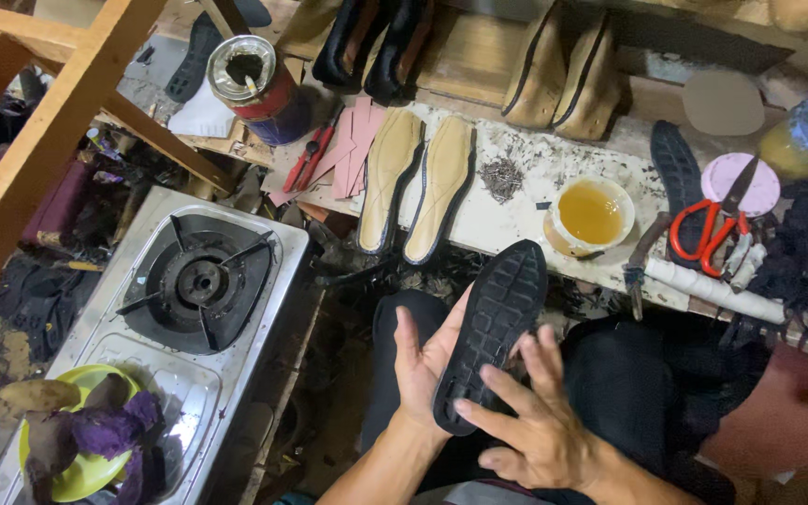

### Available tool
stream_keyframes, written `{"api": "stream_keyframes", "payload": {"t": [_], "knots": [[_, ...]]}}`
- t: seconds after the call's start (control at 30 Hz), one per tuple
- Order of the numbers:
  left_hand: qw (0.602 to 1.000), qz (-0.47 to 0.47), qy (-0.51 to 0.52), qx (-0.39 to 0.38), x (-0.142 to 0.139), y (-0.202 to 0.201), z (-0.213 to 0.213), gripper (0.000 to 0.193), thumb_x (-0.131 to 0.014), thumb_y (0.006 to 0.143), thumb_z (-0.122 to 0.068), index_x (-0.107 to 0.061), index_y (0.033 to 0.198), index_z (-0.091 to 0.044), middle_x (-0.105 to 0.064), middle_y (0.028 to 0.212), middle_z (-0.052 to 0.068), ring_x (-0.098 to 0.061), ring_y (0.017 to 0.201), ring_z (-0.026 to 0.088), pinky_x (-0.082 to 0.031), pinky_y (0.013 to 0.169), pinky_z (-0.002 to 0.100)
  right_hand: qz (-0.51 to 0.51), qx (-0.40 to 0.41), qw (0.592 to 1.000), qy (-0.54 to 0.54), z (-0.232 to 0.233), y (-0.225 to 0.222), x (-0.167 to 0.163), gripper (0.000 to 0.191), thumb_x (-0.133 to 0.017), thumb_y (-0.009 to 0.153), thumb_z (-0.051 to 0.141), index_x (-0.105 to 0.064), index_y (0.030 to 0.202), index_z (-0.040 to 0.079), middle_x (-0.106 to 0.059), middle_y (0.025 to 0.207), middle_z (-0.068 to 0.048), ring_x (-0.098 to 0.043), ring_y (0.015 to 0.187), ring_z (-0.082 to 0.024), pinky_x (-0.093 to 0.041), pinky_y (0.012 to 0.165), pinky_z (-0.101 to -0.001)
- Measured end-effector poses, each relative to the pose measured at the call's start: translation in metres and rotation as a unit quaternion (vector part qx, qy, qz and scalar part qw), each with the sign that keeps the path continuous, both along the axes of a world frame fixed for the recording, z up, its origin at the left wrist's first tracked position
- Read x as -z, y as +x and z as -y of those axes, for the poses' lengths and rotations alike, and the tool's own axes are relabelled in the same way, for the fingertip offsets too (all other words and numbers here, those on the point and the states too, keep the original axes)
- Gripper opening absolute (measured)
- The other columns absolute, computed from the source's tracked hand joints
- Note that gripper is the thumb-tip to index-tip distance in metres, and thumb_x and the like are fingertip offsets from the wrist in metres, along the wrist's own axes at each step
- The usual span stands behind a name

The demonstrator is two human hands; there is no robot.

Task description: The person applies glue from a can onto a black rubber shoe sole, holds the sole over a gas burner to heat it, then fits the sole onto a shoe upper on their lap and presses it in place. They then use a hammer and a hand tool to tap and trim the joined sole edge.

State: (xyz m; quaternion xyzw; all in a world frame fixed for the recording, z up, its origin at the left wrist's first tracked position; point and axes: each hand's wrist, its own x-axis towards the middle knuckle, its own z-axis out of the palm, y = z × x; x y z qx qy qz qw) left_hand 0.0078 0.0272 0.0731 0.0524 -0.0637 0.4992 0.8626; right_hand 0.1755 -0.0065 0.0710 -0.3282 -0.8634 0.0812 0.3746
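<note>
I hold a black rubber shoe sole with a moulded tread pattern (490, 327) over my lap, just off the near edge of the surface (516, 220). My left hand (425, 360) cradles it from underneath, fingers open and cupped along its left rim. My right hand (527, 411) lies on it near the heel end, fingers spread flat and pressing on the tread rather than closed round it.

The sole in my hands is bare: I see no upper and no insole joined to it, and I cannot see whether its hidden face carries any glue. So I judge the work to be at an early or middle stage. Two tan insoles with dark stitched edges (418, 182) lie side by side near the middle of the surface, apart from any sole. A second black sole (678, 168) lies toward the right end, also unjoined. An open round tub of amber glue (590, 215) stands at the near edge between them, beside red-handled scissors (708, 229) and a pair of pliers (642, 262). Joining the pieces appears to remain.
</note>
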Motion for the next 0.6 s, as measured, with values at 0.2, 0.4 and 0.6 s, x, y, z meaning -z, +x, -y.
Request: {"api": "stream_keyframes", "payload": {"t": [0.2,0.4,0.6], "knots": [[0.999,0.004,-0.048,0.008,0.003,0.001,0.001,0.106,-0.032,0.096,-0.081,-0.019,0.169,-0.004,-0.04,0.163,0.019,-0.05,0.143,0.031,-0.039,0.122,0.044,0.007,0.054,0.998,-0.021,-0.001,0.004,0.003,0.048,-0.048,0.105,0.055,-0.067,0.133,0.021,-0.03,0.162,-0.023,-0.011,0.157,-0.051,-0.01,0.125,-0.0668],[0.999,-0.037,-0.017,0.004,0.004,0.002,0.005,0.101,-0.032,0.098,-0.08,-0.019,0.17,-0.011,-0.041,0.162,0.016,-0.05,0.141,0.032,-0.038,0.122,0.045,0.059,0.086,0.994,0.014,-0.005,-0.001,-0.025,0.044,-0.048,0.101,0.051,-0.07,0.125,0.021,-0.035,0.157,-0.023,-0.019,0.151,-0.052,-0.014,0.123,-0.0647],[0.966,-0.196,0.045,-0.16,-0.037,-0.021,-0.01,0.093,-0.041,0.1,-0.064,-0.017,0.166,-0.003,-0.034,0.166,0.017,-0.041,0.15,0.029,-0.03,0.127,0.045,-0.037,0.142,0.988,-0.048,-0.005,0.025,-0.015,0.039,-0.05,0.099,0.036,-0.069,0.124,0.013,-0.038,0.161,-0.023,-0.026,0.156,-0.049,-0.021,0.128,-0.0549]]}}
